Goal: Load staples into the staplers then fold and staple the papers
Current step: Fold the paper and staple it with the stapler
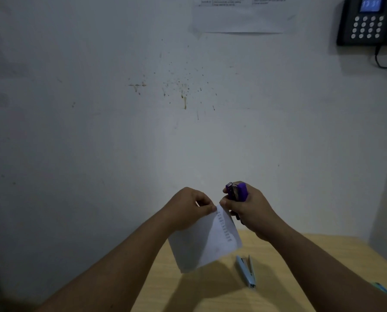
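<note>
1. Above the near edge of a pale wooden table (278, 278), a person's two bare hands meet in mid-air against a stained white wall (143, 131), a folded white sheet of printed paper (207, 242) held up between them.

2. At roughly 10 o'clock from the sheet's middle, the left hand (188, 208) pinches the paper's top corner between thumb and forefinger; the rest of the sheet hangs down and away toward 6 o'clock, clear of the table.

3. The right hand (248, 210) is curled tight around a purple plastic stapler (236, 192), which stands nearly upright, its long axis running from 12 to 6 o'clock, its top end showing above the fist.

4. The stapler sits just beside the pinched corner, at about 2 o'clock from it; the right thumb appears to touch the paper's upper edge. Whether the corner is already inside the stapler's mouth cannot be told, as the fingers hide the lower end.

5. By judgement, the step in hand is stapling the fold: the corner lies to the left of the stapler, so the move turns on feeding that corner sideways into the mouth before squeezing.

6. On the table, at 5 o'clock from the sheet, a light blue stapler (246, 272) lies hinged open, untouched.

7. A dark wall-mounted keypad device (368, 21) hangs at upper right.
</note>
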